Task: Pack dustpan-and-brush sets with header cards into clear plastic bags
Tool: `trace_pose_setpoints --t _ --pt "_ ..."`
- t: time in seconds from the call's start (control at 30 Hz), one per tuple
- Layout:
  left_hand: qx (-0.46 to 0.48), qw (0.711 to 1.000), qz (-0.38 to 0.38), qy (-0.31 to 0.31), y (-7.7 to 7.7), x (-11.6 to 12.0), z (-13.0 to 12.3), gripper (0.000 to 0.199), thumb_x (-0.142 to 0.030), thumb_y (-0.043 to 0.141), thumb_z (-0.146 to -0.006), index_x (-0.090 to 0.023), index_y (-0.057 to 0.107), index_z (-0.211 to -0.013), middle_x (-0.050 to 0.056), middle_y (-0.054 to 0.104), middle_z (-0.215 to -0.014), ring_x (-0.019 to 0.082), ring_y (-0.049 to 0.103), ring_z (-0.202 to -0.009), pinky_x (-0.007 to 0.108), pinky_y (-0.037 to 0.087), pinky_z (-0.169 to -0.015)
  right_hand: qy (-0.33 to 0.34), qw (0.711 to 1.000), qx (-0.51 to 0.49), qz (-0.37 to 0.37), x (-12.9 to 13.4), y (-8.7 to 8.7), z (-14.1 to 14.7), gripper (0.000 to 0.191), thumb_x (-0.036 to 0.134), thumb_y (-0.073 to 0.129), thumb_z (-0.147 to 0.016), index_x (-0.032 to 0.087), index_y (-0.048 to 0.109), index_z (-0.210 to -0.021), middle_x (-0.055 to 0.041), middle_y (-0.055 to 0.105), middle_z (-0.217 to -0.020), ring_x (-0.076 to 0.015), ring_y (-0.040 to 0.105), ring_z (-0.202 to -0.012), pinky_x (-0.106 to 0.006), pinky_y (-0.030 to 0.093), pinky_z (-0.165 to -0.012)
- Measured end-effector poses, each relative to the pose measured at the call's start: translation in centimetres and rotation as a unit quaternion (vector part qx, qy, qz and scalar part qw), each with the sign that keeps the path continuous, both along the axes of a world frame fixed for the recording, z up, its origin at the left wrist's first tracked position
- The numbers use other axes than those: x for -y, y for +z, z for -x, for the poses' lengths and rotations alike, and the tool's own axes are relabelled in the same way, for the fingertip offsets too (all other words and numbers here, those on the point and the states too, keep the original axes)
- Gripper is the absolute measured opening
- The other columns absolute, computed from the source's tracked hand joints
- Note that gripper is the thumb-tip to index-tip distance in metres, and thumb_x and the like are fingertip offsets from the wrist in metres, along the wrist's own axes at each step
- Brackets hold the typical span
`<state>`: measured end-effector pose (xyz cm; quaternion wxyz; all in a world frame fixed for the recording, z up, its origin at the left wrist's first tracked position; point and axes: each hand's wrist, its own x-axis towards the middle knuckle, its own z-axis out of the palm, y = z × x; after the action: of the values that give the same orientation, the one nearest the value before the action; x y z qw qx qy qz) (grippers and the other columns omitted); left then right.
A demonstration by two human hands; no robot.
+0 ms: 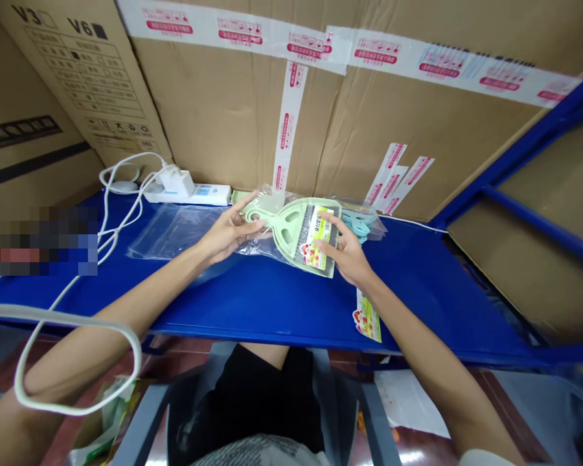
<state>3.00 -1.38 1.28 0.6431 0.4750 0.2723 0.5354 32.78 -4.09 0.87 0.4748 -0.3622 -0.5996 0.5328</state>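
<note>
While both hands are gripping the green dustpan (299, 232), a printed card (317, 233) is lying against its wide end.

Left hand (228, 233) is closing thumb and fingers on the ringed handle; right hand (346, 254) is clamping the wide end, thumb pressing on the card. Dustpan is spanning the gap between the hands. Clear plastic bags (175, 233) are lying left of and under the left hand; light-blue pieces (362, 223) are sitting just beyond the right; a second card (368, 318) is resting nearer the body, below the right wrist. Judgement: if the right thumb is easing, the card could be sliding off. A white cable (68, 410) is looping across the left forearm's view; pulling that arm back could be snagging it, jerking the handle loose.
</note>
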Motion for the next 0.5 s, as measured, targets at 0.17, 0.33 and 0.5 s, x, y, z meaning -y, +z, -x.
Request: trace_pose_setpoints --t 0.17,0.33,0.5 --pt "0.005 0.999 0.0 -0.041 -0.4 0.0 -0.3 0.097 -0.007 0.092 -0.078 -0.033 0.047 -0.16 0.008 0.077 -0.122 0.029 0.081 -0.109 0.052 0.065 -0.107 -0.036 0.999 0.013 -0.031 -0.1 0.0 0.2 0.103 0.056 0.089 -0.082 0.037 0.035 -0.167 -0.0096 0.071 -0.142 -0.0331 0.072 -0.122 -0.052 0.069 -0.096" --pt "-0.006 0.998 -0.013 -0.063 -0.4 0.4 -0.4 0.1 -0.005 0.093 -0.073 -0.032 0.05 -0.159 0.011 0.074 -0.137 0.033 0.079 -0.118 0.053 0.062 -0.111 -0.041 0.996 0.048 -0.06 0.1 0.4 0.2 0.105 0.056 0.085 -0.086 0.04 0.027 -0.172 -0.0089 0.064 -0.154 -0.0357 0.065 -0.136 -0.053 0.066 -0.105" --pt "-0.017 0.999 -0.023 -0.019 0.5 0.7 0.1 0.096 -0.009 0.09 -0.075 -0.033 0.052 -0.16 0.011 0.073 -0.144 0.035 0.072 -0.13 0.049 0.063 -0.109 0.028 0.998 0.046 -0.036 0.4 0.9 -0.1 0.095 0.05 0.09 -0.083 0.035 0.042 -0.163 -0.0085 0.07 -0.144 -0.0342 0.071 -0.127 -0.056 0.064 -0.109"
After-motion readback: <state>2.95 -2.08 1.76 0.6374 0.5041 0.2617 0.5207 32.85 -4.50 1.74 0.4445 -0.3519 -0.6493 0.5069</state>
